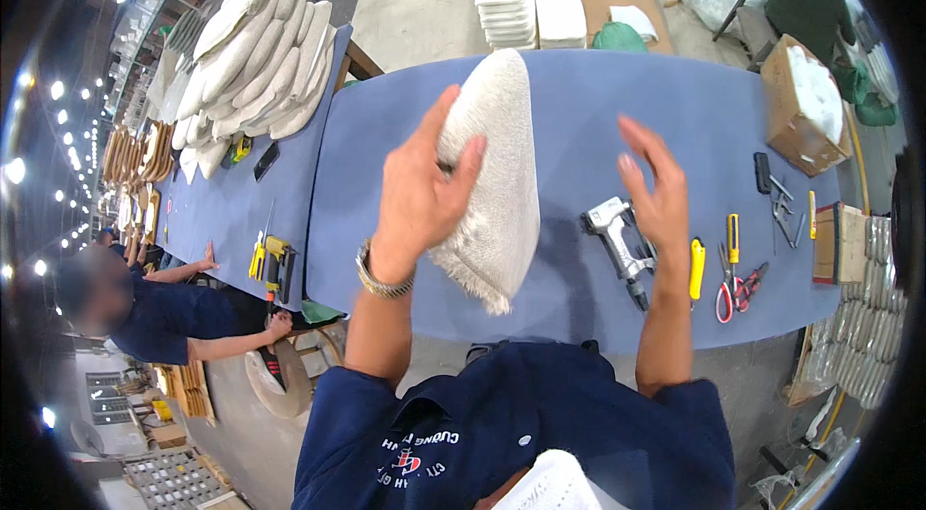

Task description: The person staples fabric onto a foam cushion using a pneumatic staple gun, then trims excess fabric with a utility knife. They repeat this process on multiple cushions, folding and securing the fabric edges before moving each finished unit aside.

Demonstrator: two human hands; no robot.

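- Cream pad [506, 163]: held over the blue table [675, 90], contact with it impossible to tell; long axis running away from the body, near end frayed.
- Left hand [424, 192]: clasping the pad's left side, thumb across its face; nearer of the two, with most of the pad to the right of the grip.
- Right hand [661, 196]: wide, fingers parted, holding nothing, facing the pad across a gap.
- Just beside the right hand: air tool [615, 238]; farther right, yellow cutter [696, 269].
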